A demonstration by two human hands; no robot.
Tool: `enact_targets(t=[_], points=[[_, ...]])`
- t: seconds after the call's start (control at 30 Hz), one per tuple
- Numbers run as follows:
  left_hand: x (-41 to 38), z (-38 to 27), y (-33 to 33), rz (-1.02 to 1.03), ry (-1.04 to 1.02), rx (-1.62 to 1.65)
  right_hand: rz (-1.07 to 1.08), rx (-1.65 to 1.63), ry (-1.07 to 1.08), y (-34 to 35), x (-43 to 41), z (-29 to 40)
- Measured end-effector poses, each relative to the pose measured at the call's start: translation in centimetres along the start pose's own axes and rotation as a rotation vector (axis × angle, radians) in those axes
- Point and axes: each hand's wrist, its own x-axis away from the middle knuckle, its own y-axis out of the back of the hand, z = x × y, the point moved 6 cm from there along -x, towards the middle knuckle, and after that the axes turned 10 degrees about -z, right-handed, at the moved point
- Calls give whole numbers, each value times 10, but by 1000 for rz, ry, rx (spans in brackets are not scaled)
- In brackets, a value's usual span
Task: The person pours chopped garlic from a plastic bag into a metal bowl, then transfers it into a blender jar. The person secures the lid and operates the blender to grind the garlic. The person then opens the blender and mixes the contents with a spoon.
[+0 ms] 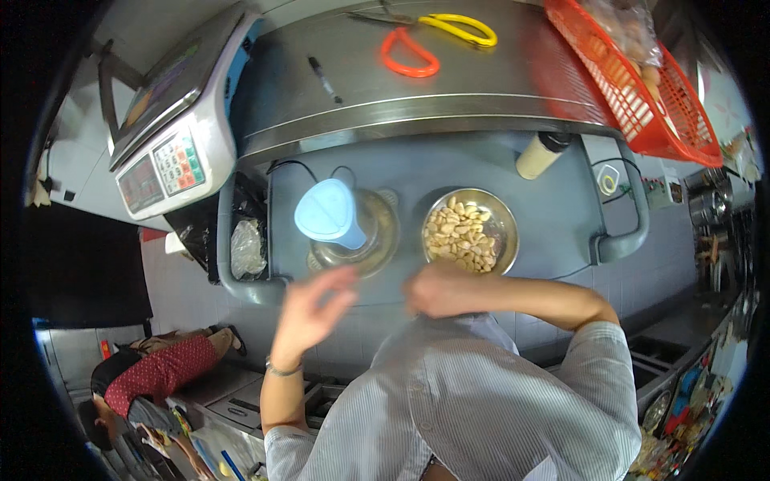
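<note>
Peeled garlic cloves (460, 235) lie heaped in a round steel bowl (510, 225) on the grey cart top (421, 168). My right hand (442, 290) is at the bowl's near rim, fingers curled; blur hides whether it holds anything. To its left, my left hand (319, 303) is raised with fingers apart and nothing in it, also blurred. Just beyond that hand stands a round transparent vessel (385, 231), with a light blue plastic jug or lid-like piece (328, 210) over it; its exact kind cannot be told.
Scissors with red and yellow handles (460, 29) and a marker pen (325, 80) lie on the steel counter (511, 72). A digital scale (180, 156) stands left, a red plastic basket (637, 114) right. A dark-capped bottle (538, 157) is on the cart. Another person (162, 367) bends at lower left.
</note>
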Motion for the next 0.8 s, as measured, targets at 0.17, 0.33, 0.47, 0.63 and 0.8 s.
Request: enact_targets(t=[0.17, 0.33, 0.47, 0.63, 0.8], points=[[-7, 17, 57, -664, 180, 327, -960, -880, -98, 84, -32, -42], [-48, 56, 20, -621, 434, 588, -705, -1487, -83, 74, -107, -31], [-50, 64, 11, -560, 414, 681, -710, -1538, -77, 72, -110, -23], [-53, 64, 11, -537, 405, 676, -788, -1531, -99, 65, -111, -25], [-51, 61, 6, -567, 410, 734, -802, -1538, -103, 61, -113, -26]])
